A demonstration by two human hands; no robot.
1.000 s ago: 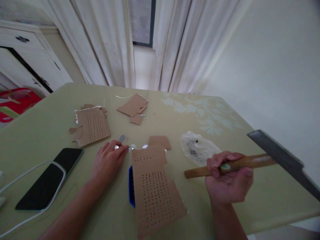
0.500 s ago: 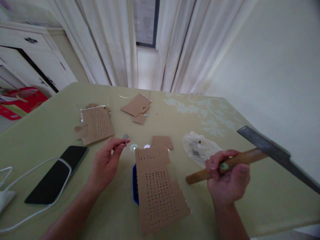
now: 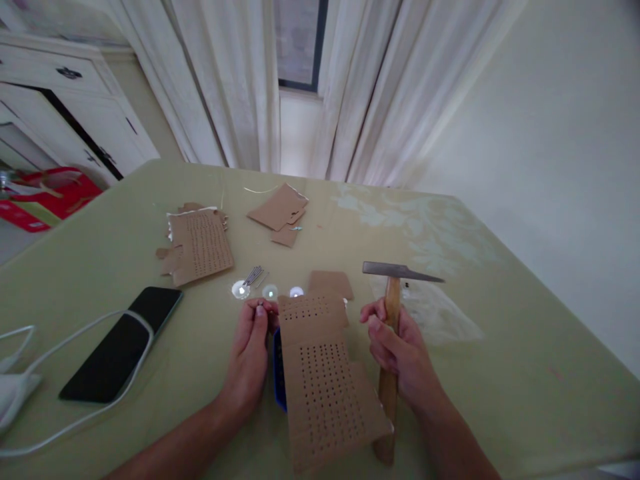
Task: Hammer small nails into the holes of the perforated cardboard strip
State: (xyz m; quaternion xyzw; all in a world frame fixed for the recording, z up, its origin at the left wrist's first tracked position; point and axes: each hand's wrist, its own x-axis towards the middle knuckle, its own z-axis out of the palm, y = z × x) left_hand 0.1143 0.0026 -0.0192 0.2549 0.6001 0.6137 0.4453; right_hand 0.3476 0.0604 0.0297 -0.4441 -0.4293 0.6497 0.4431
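My right hand [image 3: 397,350] grips the wooden handle of a hammer [image 3: 393,293], held upright with its dark metal head level above the table, just right of a brown perforated cardboard sheet [image 3: 325,377]. That sheet lies over a blue object [image 3: 278,363] near the table's front. My left hand [image 3: 253,347] rests at the sheet's upper left corner, fingertips pinched together on something small and metallic, probably a nail. A small bundle of nails [image 3: 253,275] and three shiny round discs [image 3: 270,292] lie just beyond my left fingers.
A black phone [image 3: 120,340] with a white cable [image 3: 65,373] lies at left. More cardboard pieces [image 3: 200,243] and scraps [image 3: 279,212] sit farther back. A clear plastic bag [image 3: 430,310] lies right of the hammer. White curtains and a cabinet stand behind the green table [image 3: 500,333].
My right hand swung the hammer from lying out to the right to upright beside the perforated sheet. My left hand left the nail bundle and came to the sheet's upper left corner.
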